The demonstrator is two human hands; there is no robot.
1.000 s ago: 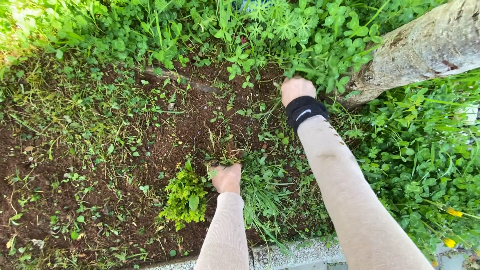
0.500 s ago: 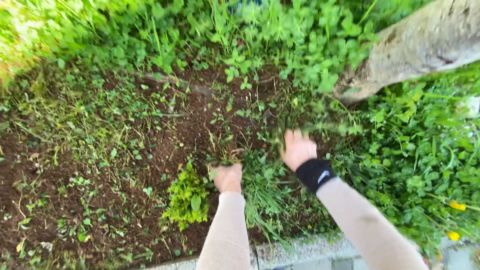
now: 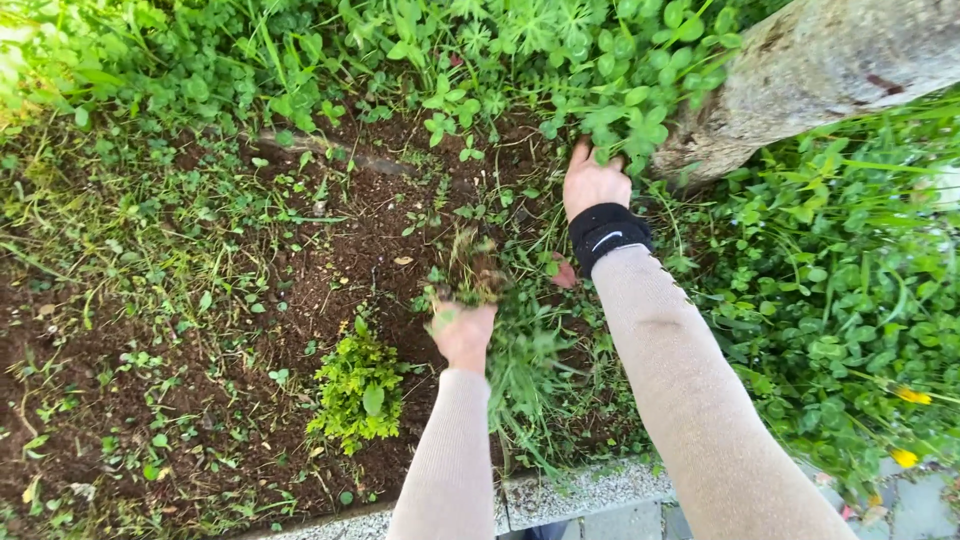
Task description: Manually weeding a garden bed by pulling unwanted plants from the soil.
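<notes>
While the left hand (image 3: 463, 333) is closed on a tuft of pulled weeds (image 3: 468, 272) above the bare soil (image 3: 330, 270), the right hand (image 3: 592, 181) reaches with loose fingers into the clover (image 3: 610, 110) by the tree trunk (image 3: 810, 75) — weeding, mid-pull; next calls for a firm low grip.

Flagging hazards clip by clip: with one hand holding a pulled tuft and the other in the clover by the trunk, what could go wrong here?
The left hand grips a tuft beside the small yellow-green plant; a careless grab might uproot that too. The right hand reaches bare into dense clover against the trunk, where thorns or insects would be hidden. Loose soil may scatter onto the stone edge.
</notes>
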